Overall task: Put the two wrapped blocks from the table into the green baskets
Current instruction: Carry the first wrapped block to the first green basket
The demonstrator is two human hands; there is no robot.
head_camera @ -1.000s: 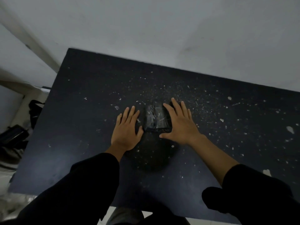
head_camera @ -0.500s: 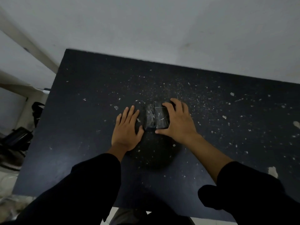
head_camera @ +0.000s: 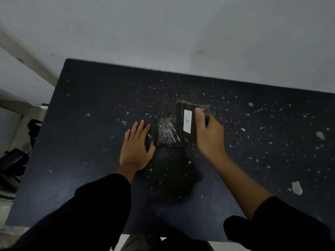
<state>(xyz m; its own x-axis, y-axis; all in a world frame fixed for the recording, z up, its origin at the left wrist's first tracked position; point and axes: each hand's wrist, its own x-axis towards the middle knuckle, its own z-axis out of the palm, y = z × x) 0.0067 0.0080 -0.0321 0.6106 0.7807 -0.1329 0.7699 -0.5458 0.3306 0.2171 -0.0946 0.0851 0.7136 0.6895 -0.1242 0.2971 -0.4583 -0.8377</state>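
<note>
Head view, only cam I've got. Big change vs a sec ago: both blocks were lying flat side by side btwn the two hands; now the right hand [head_camera: 208, 131] has one block [head_camera: 186, 122] tipped up and off the table [head_camera: 90, 115], thumb on the near face, fingers wrapped behind, i.e. clamped on it. A white label w/ what looks like a handwritten "A" now faces me; it wasn't showing before. The edges are a bit blurred, so I read it as mid-lift.

The second block [head_camera: 166, 133] is flat on the table where it was, its shiny wrap catching light, just left of and partly under the lifted one from my angle. The left hand [head_camera: 136, 147] hasn't budged: palm down, fingers spread and flat on the table, touching or just beside the second block's left edge, holding nothing.

Meaning for the task, imo: first pickup is done or nearly, the carry comes next; block no. 2 isn't started.

Containers: no green baskets anywhere in frame, so I can't say what's in them or which way they are. Off the table's left edge there are only dark bags or gear on the floor, too dim to ID. The table is speckled w/ pale chips, otherwise nothing else is on it.
</note>
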